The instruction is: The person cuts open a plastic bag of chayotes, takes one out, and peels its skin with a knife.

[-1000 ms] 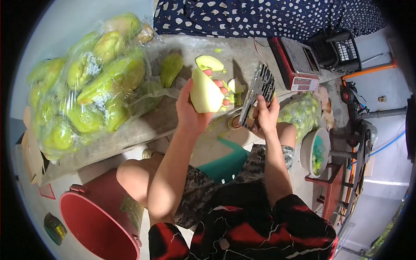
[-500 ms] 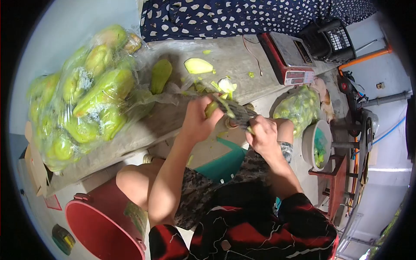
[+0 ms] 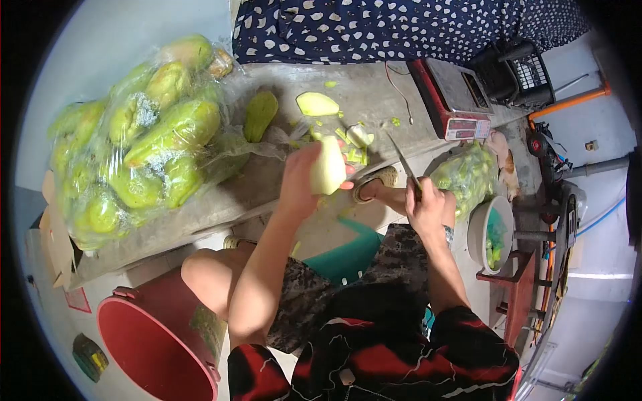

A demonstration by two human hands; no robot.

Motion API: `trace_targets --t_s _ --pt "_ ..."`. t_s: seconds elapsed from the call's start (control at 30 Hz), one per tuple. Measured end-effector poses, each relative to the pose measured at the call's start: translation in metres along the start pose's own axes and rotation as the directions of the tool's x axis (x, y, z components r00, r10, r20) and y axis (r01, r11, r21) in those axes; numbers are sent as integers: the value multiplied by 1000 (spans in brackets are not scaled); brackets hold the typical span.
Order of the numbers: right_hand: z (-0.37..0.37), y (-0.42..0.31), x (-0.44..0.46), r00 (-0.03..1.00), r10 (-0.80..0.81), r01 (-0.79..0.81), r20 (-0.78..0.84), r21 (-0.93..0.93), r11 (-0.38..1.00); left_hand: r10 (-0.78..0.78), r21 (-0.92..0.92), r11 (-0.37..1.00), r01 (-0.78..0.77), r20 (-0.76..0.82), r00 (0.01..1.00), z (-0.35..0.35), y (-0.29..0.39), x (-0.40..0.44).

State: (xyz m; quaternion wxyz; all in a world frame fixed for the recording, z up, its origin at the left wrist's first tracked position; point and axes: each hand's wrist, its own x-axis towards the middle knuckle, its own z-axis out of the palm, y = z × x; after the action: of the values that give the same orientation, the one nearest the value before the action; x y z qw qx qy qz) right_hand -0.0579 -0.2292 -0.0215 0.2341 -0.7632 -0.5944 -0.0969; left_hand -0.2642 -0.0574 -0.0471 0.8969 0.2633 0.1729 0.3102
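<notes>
My left hand (image 3: 299,179) is wrapped round a pale peeled fruit (image 3: 329,166) that looks like a green papaya, held up over the near edge of the concrete ledge. In my right hand (image 3: 426,206) is a knife (image 3: 402,158), its blade pointing up and away, apart from the fruit. Beyond them on the ledge lie a pale cut piece (image 3: 317,103), a whole green fruit (image 3: 260,115) and scattered peelings (image 3: 354,154). A clear plastic bag (image 3: 144,137) full of similar green fruits rests at the left.
A red scale (image 3: 445,100) stands on the ledge beside a black basket (image 3: 518,73). Below right are a filled bag (image 3: 468,170) and a white bucket (image 3: 478,234). A large red bin (image 3: 150,341) stands lower left. A cat (image 3: 506,174) lies behind the filled bag.
The knife has moved away from the fruit, to the right with my right hand. My left hand has tilted the fruit upright, showing its pale peeled side.
</notes>
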Motion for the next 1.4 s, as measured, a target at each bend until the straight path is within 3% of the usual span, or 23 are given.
trace_targets --t_s 0.03,0.1,0.17,0.27,0.33,0.37,0.4,0.47,0.5,0.53,0.57,0.63,0.7,0.77,0.87,0.97,1.07,1.1,1.17,1.2,1.27,1.33,1.4 --pt "-10 -12 4 997 -5 8 -74 42 999 0 4 1000 0 2 1000 -1 4 -4" --pt "-14 -21 6 989 -10 23 -150 84 996 63 -299 951 -76 -54 997 -2 18 -20" --pt "-14 -20 4 960 127 -54 -251 280 958 171 -393 903 -175 -45 984 -16 40 -40" --pt "-17 -5 -2 958 246 -202 -145 268 942 394 -90 890 -447 -342 853 -16 94 -113" --pt "-12 17 -10 932 361 -337 -42 273 901 608 87 768 -634 -410 680 -45 117 -178" --pt "-8 18 -11 921 382 -324 -76 395 860 695 456 693 -559 -629 348 -35 127 -205" --pt "-2 26 -17 933 349 -276 -88 446 851 772 591 603 -536 -603 202 -60 133 -245" --pt "11 42 -33 940 325 -236 -101 493 837 811 809 536 -240 -573 -118 -91 137 -313" --pt "16 46 -43 903 429 -358 34 613 704 838 864 504 -6 -490 -241 -111 137 -349" --pt "20 49 -50 845 502 -470 181 700 538 843 829 533 168 -503 -190 -131 129 -385" --pt "23 48 -52 842 506 -474 186 703 531 841 773 537 338 -521 -145 -143 122 -411" --pt "29 44 -53 838 494 -481 232 742 467 758 689 536 487 -647 81 -194 102 -465" --pt "32 33 -46 813 520 -506 262 759 410 591 547 715 435 -806 43 -194 77 -455" --pt "46 40 -49 843 493 -487 217 696 528 574 533 688 493 -815 80 -176 68 -437" --pt "43 28 -37 851 470 -470 234 740 481 578 528 748 401 -816 -2 -176 63 -424" --pt "49 29 -36 843 478 -467 248 778 420 555 529 686 499 -824 111 -222 56 -442" --pt "53 40 -42 837 492 -482 238 746 459 502 421 822 384 -853 -140 -202 46 -406" --pt "52 41 -45 831 501 -490 240 743 457 502 419 818 393 -854 -134 -204 50 -405" --pt "51 41 -48 820 508 -508 266 746 430 579 317 569 758 -809 -96 -209 60 -404" --pt "52 42 -50 808 519 -519 280 754 402 579 317 563 763 -811 -91 -190 66 -384" --pt "57 48 -57 810 513 -518 282 755 402 982 512 46 858 -181 56 -147 76 -326" --pt "59 49 -57 820 493 -511 291 761 401 997 802 8 598 -54 59 -94 83 -238" --pt "59 42 -53 769 499 -549 400 812 195 952 928 -12 373 -104 288 -48 72 -146"
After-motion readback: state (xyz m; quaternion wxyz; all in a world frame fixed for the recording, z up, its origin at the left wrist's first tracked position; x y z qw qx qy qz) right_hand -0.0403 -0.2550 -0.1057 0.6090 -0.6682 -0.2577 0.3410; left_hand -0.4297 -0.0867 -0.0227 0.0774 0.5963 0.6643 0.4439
